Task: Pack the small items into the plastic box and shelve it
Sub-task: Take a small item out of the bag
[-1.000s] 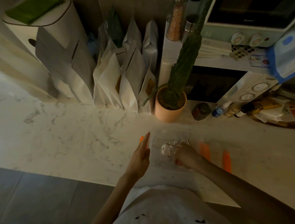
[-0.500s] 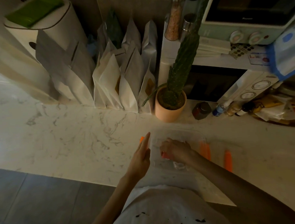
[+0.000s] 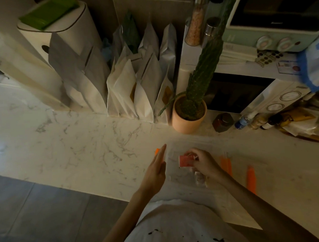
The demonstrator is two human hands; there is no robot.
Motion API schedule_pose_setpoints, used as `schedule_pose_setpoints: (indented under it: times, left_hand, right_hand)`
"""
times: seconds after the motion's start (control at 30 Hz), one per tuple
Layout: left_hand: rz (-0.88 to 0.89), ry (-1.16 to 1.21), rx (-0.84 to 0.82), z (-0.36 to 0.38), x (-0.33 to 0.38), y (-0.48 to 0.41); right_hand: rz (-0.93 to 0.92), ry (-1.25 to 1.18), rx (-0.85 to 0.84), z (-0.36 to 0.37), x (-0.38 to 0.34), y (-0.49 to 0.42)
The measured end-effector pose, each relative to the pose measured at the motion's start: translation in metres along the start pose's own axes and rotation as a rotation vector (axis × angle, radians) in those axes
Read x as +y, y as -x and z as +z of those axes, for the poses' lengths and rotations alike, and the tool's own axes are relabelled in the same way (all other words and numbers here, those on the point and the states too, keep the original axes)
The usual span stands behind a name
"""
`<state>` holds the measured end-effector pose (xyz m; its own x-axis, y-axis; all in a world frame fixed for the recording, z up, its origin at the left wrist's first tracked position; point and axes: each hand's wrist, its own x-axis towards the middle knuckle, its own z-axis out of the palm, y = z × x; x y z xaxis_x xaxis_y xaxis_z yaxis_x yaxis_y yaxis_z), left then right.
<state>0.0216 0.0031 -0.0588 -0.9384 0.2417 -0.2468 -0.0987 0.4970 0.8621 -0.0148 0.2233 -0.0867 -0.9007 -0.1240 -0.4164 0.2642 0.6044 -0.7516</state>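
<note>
Clear plastic all but vanishes in the dim kitchen light, yet the plastic box [image 3: 189,143] can be made out near the front edge of the marble table [image 3: 83,142], just in front of a potted cactus [image 3: 188,116] and a row of paper pouches [image 3: 128,96]. A person stands over it. The right hand [image 3: 205,162] pinches a small pink packet [image 3: 184,161] between thumb and fingertips, holding it over the box's open interior. The left hand [image 3: 156,173] lies alongside the box's left wall, its fingers [image 3: 161,153] straight and together, pointing away from the body beside an orange latch [image 3: 157,151].

A pale wrapped item [image 3: 199,177] appears to lie already inside the box, just below the right hand. Two more orange clips [image 3: 226,163] show to the right; whether they belong to the box or to a separate lid cannot be told.

The box seems to run long-ways from left to right, parallel to the table's edge. The packet sits directly above it, so the drop looks to be straight down from the right-hand fingers, with the left hand placed to steady the box. Packing appears to be under way. No shelf for the box can be identified from here.
</note>
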Motion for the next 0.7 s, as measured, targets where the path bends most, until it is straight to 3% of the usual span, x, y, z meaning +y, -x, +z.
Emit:
schedule_pose_setpoints:
  times: [0.13,0.7]
  left_hand:
    - [0.016,0.003,0.000,-0.0003,-0.0014,0.0000]
    - [0.007,0.018,-0.015,-0.0010,-0.0011,0.0004]
  right_hand:
    - [0.196,-0.289,0.055,-0.0006,-0.0066,0.0019]
    - [0.238,-0.263,-0.036,0.0054,-0.0040,0.0035]
